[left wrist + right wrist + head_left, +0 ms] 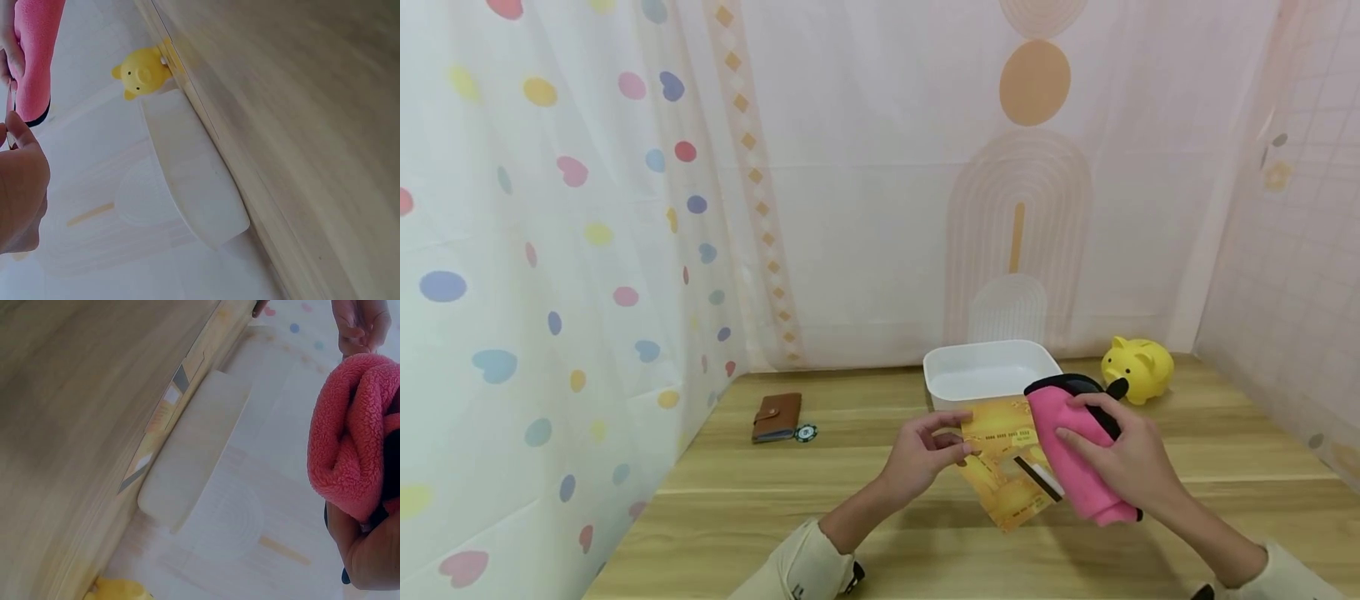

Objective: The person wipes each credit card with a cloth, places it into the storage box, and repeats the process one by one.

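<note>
My left grip (925,454) pinches a gold card (1000,417) by its edge; my right grip (1127,454) is wrapped around a fleecy pink pouch (1048,425), both raised over the table (715,500). I judge I'm partway: card and pouch are in hand and brought together, but whether the card's far end lies inside the pouch or merely behind it, I can't tell. More striped loose cards (1011,504) lie below my hands, so those look unfinished. The white box (955,383) is behind the card, the yellow piggy bank (1150,367) beyond my right grip. The brown wallet (782,408) and poker chip (806,432) sit well apart, untouched.
</note>
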Available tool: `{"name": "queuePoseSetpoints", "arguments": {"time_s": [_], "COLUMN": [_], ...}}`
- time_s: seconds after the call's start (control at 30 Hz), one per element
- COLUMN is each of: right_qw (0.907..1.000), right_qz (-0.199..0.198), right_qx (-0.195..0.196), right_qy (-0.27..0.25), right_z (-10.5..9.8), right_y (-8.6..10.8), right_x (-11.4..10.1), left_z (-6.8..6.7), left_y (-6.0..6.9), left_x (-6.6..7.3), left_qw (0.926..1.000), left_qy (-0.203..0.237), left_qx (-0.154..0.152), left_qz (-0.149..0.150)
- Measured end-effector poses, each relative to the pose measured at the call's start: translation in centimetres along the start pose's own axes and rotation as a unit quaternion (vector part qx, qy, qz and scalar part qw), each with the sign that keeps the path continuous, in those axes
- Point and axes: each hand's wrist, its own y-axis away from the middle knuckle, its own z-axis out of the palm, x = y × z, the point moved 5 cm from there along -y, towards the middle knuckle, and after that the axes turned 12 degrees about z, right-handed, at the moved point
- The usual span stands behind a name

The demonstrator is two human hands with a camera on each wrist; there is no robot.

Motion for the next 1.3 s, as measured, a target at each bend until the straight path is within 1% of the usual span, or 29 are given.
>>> {"name": "queuePoseSetpoints", "arguments": {"time_s": [0.23,0.4,0.5,0.63,0.73,0.8,0.87,0.97,1.07,1.17,1.3], "right_qw": [0.9999,0.9999,0.9999,0.9999,0.9999,0.9999,0.9999,0.9999,0.9999,0.9999,0.9998], "right_qz": [-0.009,-0.008,-0.01,-0.006,-0.006,-0.005,-0.004,0.0,0.0,-0.003,-0.001], "right_qx": [-0.004,-0.009,-0.008,-0.009,-0.009,-0.009,-0.01,-0.011,-0.012,-0.011,-0.011], "right_qy": [-0.005,-0.008,-0.008,-0.008,-0.008,-0.008,-0.009,-0.01,-0.011,-0.012,-0.015], "right_z": [0.14,0.21,0.18,0.16,0.13,0.09,0.06,0.05,0.06,0.05,-0.01], "right_y": [0.04,0.07,0.04,0.07,0.1,0.14,0.16,0.18,0.16,0.16,0.22], "right_x": [-0.24,-0.43,-0.52,-0.49,-0.48,-0.49,-0.53,-0.56,-0.6,-0.62,-0.68], "left_z": [0.11,0.21,0.22,0.26,0.27,0.21,0.11,-0.12,-0.29,-0.36,-0.42], "left_y": [0.19,0.16,0.14,0.07,0.04,0.05,0.07,0.08,0.09,0.06,-0.05], "left_x": [0.2,0.33,0.37,0.5,0.66,0.68,0.7,0.62,0.61,0.63,0.58], "left_qw": [0.9998,0.9996,0.9995,0.9989,0.9979,0.9973,0.9971,0.9975,0.9974,0.9968,0.9961], "left_qy": [0.015,0.013,0.011,0.005,-0.012,-0.026,-0.032,-0.025,-0.014,-0.008,-0.013], "left_qx": [-0.01,-0.025,-0.029,-0.04,-0.043,-0.033,-0.015,0.017,0.039,0.047,0.051], "left_qz": [-0.006,0.003,0.007,0.023,0.048,0.06,0.068,0.064,0.06,0.064,0.071]}}
